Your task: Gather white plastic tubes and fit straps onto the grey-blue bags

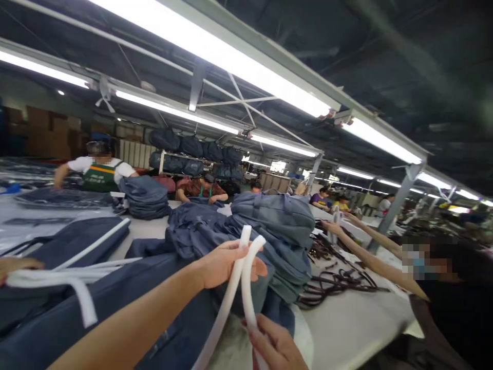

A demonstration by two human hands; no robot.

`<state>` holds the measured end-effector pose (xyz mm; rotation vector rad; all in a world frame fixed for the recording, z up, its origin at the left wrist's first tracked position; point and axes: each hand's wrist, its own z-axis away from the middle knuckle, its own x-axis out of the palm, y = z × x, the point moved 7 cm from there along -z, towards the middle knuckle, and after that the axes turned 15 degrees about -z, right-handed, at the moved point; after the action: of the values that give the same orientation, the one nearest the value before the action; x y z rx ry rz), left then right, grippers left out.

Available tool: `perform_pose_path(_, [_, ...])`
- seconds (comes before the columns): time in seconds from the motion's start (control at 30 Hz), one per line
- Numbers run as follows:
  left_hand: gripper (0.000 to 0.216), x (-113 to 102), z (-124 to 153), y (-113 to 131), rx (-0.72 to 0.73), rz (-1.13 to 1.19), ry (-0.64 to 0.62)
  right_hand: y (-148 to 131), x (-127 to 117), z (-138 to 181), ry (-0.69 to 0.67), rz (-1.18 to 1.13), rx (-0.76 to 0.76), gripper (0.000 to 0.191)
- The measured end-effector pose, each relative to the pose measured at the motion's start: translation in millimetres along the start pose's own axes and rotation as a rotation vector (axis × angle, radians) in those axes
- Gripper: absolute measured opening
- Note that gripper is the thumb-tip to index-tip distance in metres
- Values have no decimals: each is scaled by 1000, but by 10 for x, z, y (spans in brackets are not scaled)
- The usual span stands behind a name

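Note:
My left hand reaches forward and is closed around the upper ends of two white foam tubes, which stand side by side and run down toward me. My right hand at the bottom edge pinches the lower part of one of these tubes. Under both hands lies dark blue bag fabric on a white table. A pile of grey-blue bags sits just beyond my left hand.
Another person's hand at the far left holds more white foam tubes. A co-worker's arms stretch in from the right over dark brown straps. A worker in a green apron stands behind stacked blue fabric.

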<state>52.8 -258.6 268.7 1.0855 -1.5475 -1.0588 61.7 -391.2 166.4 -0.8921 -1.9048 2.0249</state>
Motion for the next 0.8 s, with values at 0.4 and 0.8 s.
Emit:
perform_pose_path(0.4, [23, -97, -288, 913, 447, 90, 323, -275, -301, 151, 259, -253, -92, 71])
perform_pose_path(0.8, [14, -734, -335, 1507, 556, 102, 656, 738, 553, 396, -38, -634, 312, 46])
